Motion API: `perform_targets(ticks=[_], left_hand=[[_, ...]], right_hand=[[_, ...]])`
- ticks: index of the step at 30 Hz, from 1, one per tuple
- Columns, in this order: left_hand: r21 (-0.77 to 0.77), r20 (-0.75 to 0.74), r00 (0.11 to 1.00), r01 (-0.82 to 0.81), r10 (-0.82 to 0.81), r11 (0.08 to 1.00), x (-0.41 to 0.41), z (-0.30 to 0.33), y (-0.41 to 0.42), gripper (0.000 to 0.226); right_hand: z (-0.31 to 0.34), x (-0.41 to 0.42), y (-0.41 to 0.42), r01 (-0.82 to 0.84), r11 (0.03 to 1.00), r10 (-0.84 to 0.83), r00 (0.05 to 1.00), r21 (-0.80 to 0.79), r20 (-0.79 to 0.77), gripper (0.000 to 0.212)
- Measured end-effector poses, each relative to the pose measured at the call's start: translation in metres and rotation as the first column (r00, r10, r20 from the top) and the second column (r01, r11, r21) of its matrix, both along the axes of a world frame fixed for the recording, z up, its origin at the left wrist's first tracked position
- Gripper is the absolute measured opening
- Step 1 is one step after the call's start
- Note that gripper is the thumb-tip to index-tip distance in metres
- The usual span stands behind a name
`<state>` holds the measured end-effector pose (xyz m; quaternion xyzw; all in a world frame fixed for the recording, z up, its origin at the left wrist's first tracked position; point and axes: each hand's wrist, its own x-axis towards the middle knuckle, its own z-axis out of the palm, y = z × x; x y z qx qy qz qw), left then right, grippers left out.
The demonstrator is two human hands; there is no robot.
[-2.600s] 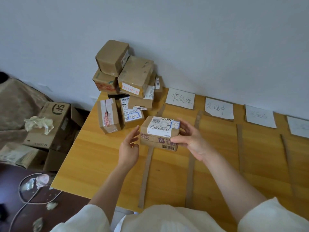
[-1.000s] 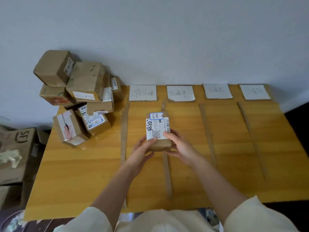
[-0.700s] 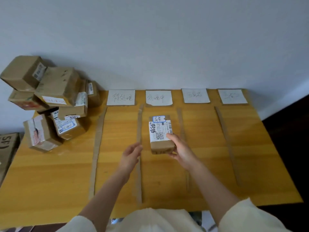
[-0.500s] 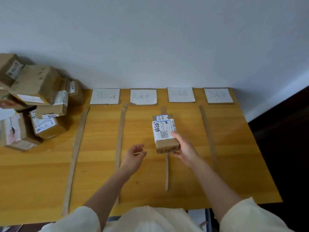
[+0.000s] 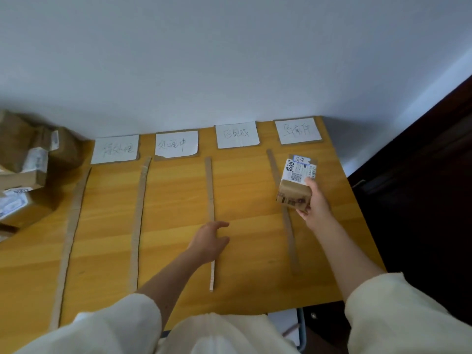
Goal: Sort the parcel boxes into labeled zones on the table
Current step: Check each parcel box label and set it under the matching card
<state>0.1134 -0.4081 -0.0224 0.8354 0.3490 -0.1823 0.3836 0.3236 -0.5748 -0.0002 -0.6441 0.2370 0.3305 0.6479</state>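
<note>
My right hand (image 5: 315, 205) grips a small brown parcel box (image 5: 296, 182) with a white shipping label, holding it tilted over the rightmost zone of the wooden table (image 5: 173, 226). That zone lies below the far-right paper label (image 5: 298, 130). My left hand (image 5: 209, 241) hovers empty, fingers loosely apart, over the middle cardboard strip (image 5: 210, 200). Three more paper labels (image 5: 176, 144) line the back edge. A pile of brown parcel boxes (image 5: 28, 169) sits at the table's far left, partly cut off by the frame.
Cardboard strips (image 5: 136, 218) split the table into zones running front to back. The wall stands right behind the labels. The table's right edge (image 5: 357, 213) drops to a dark floor. My cream sleeves fill the bottom of the view.
My right hand has carried the parcel box rightward from the middle zones to the rightmost zone. My left hand let go of it and stayed near the centre. The view swung right.
</note>
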Motion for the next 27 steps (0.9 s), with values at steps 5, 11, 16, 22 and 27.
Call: perform_targets(ticks=[5, 11, 16, 22, 27], left_hand=[[0.058, -0.051, 0.993, 0.112, -0.109, 0.992, 0.017, -0.005, -0.007, 0.047], [0.061, -0.059, 0.992, 0.118, -0.114, 0.991, 0.030, -0.008, -0.005, 0.047], [0.061, -0.061, 0.994, 0.096, -0.092, 0.994, 0.036, -0.010, 0.002, 0.045], [0.051, -0.033, 0.998, 0.052, -0.050, 0.997, 0.038, -0.009, 0.005, 0.043], [0.026, -0.013, 1.000, 0.015, -0.015, 1.000, 0.034, -0.006, 0.007, 0.042]], right_hand=[[-0.005, 0.039, -0.002, 0.089, 0.995, -0.088, 0.996, 0.035, -0.034, 0.052], [-0.002, 0.069, 0.018, 0.164, 0.987, -0.163, 0.985, 0.000, -0.063, 0.052], [-0.005, 0.085, 0.037, 0.216, 0.976, -0.215, 0.971, -0.001, -0.107, 0.063], [-0.012, 0.090, 0.045, 0.169, 0.983, -0.175, 0.978, -0.066, -0.111, 0.056], [-0.012, 0.085, 0.039, 0.134, 0.983, -0.148, 0.982, -0.122, -0.116, 0.062]])
